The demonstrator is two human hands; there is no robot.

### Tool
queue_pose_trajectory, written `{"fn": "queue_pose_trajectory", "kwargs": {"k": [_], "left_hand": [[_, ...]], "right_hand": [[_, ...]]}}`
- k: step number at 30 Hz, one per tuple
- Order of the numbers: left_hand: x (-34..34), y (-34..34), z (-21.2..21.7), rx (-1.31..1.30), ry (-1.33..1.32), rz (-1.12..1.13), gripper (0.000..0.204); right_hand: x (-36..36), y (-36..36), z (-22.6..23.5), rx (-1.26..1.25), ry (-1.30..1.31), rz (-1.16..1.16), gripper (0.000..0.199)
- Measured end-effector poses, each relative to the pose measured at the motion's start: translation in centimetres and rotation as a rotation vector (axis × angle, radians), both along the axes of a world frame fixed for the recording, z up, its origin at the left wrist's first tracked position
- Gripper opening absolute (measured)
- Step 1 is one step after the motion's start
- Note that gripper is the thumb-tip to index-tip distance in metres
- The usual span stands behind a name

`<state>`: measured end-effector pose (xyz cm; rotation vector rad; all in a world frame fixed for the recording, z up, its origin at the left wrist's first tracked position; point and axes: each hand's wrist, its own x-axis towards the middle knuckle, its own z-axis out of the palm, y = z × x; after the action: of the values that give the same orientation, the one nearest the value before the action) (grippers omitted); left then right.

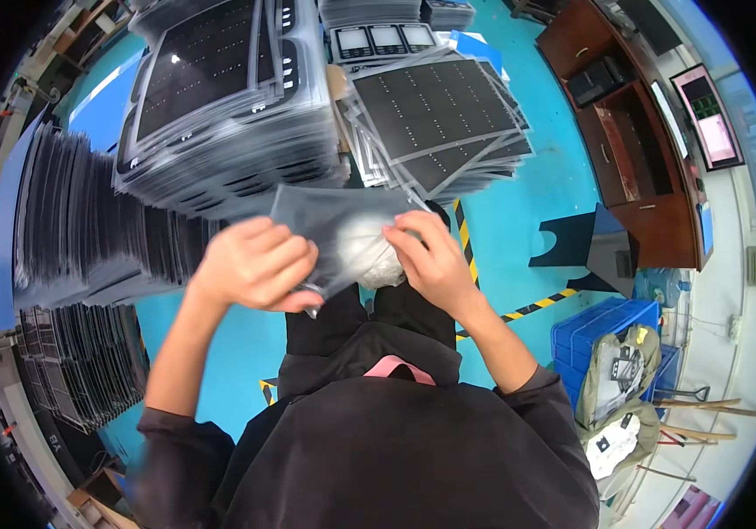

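Between my hands a clear plastic sheet [303, 207] is stretched out in front of my lap. My left hand [255, 264] is closed in a fist on its left side, and a small shiny bit by the thumb is too small to name. At the sheet's right edge, my right hand [438, 269] pinches it between thumb and fingers. Behind or under the sheet shows a whitish, rounded, crumpled wad [382, 267], just above my knees; what it is made of is unclear through the film.
Ahead stands a tall stack of dark printed plastic panels [211, 66], with a looser, fanned pile [440, 110] to its right. Upright panels [96, 212] line the left. To the right are a brown cabinet [660, 231], a dark folded board [611, 251] and a blue crate [585, 333].
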<state>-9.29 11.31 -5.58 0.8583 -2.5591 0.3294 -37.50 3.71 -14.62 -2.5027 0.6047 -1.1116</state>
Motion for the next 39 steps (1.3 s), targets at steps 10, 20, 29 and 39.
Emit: {"fn": "queue_pose_trajectory", "kwargs": {"k": [10,20,29,39], "left_hand": [[-1.6,2.8,-13.6,0.601,0.17,0.378,0.041],[-12.1,0.9,-19.4,0.629,0.455,0.812,0.076],[-13.3,-1.1,-21.4,0.657,0.699,0.73,0.137],[-12.2,-1.2,-21.8,0.639,0.607,0.848,0.083]], "right_hand": [[-2.4,1.3,-7.2,0.286,0.288,0.035,0.026],[0.4,-1.7,-9.3,0.601,-0.087,0.009,0.03],[0.1,-2.9,-14.0,1.094,-0.012,0.093,0.059],[2.1,-2.3,-13.7,0.694,0.012,-0.163,0.051]]}}
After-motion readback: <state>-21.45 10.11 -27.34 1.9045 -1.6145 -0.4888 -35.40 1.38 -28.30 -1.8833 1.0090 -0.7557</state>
